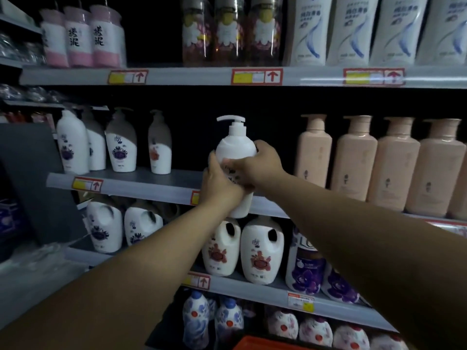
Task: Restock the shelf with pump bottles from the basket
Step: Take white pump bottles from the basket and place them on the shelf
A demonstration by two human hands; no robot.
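Placing step: both hands hold one white pump bottle (236, 157) upright before the gap in the middle shelf (151, 184). Left hand (218, 184) wraps its lower body; right hand (255, 166) fingers curl round its shoulder. Next, I judge, push it inward beside the white bottles (159, 145) and release. The basket (265, 344) rim shows below.

Both hands (219, 183) (255, 165) grip an upright pump bottle (236, 147).

Pink-capped bottles (80, 36), top shelf left: black brush characters "搓泥"; price tags (256, 77) on shelf rails: red up-arrows, print unreadable; purple-flower bottle (307, 266): letters "Lo", partly hidden; other labels blurred.
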